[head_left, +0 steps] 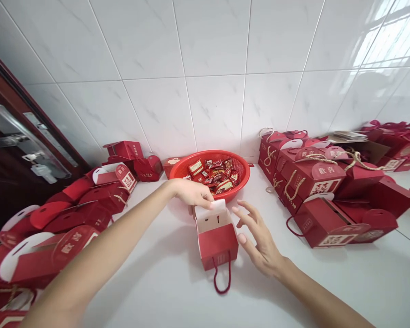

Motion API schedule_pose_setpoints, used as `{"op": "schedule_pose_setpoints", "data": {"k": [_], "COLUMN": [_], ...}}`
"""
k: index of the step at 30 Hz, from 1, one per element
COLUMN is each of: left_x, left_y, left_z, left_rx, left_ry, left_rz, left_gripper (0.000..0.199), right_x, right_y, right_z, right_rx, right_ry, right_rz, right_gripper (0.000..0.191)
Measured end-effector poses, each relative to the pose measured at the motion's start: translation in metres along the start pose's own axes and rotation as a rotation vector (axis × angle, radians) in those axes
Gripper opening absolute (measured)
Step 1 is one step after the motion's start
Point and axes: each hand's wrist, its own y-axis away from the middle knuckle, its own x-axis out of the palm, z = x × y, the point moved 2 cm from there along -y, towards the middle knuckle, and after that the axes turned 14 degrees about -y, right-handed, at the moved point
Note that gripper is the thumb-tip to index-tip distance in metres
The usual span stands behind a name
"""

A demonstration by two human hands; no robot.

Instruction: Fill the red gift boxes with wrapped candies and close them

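A small red gift box (217, 241) with a dark red cord handle stands on the white surface in front of me. One of its flaps is up, showing the white inside. My left hand (194, 195) pinches that raised flap between thumb and fingers. To the right of the box, my right hand (258, 239) is open with fingers apart, its fingertips close to the box's side and holding nothing. Just behind the box sits a red plastic basket (245, 175) with several wrapped sweets (217, 175) in it.
Several red gift boxes (104, 196) crowd the left side near a dark door (7, 150) with a metal handle. More red boxes (323, 182), some with rope handles, are stacked on the right. A white tiled wall (215, 105) rises behind the basket.
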Motion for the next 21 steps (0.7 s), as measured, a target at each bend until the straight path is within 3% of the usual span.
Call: {"op": "schedule_pose_setpoints", "data": {"k": [3, 6, 13, 17, 21], "left_x": [0.008, 0.016, 0.034, 0.037, 0.046], "left_y": [-0.001, 0.001, 0.007, 0.016, 0.022], "left_z": [-0.002, -0.001, 0.016, 0.027, 0.039], "left_rx": [0.089, 0.138, -0.055, -0.135, -0.168], "left_ry": [-0.106, -0.099, 0.154, 0.216, 0.315], "left_rz": [-0.138, -0.209, -0.215, -0.312, -0.26], "left_gripper": [0.045, 0.045, 0.047, 0.05, 0.056], "right_x": [0.002, 0.004, -0.007, -0.018, -0.018], "right_y": [-0.002, -0.004, -0.009, -0.014, -0.013], "right_z": [0.007, 0.013, 0.021, 0.011, -0.007], "right_rx": [-0.071, -0.041, 0.095, 0.252, 0.477], "right_ry": [0.136, 0.177, -0.13, -0.149, -0.203], "right_rz": [0.072, 0.122, 0.012, 0.204, 0.384], "right_gripper": [0.042, 0.037, 0.031, 0.018, 0.087]}}
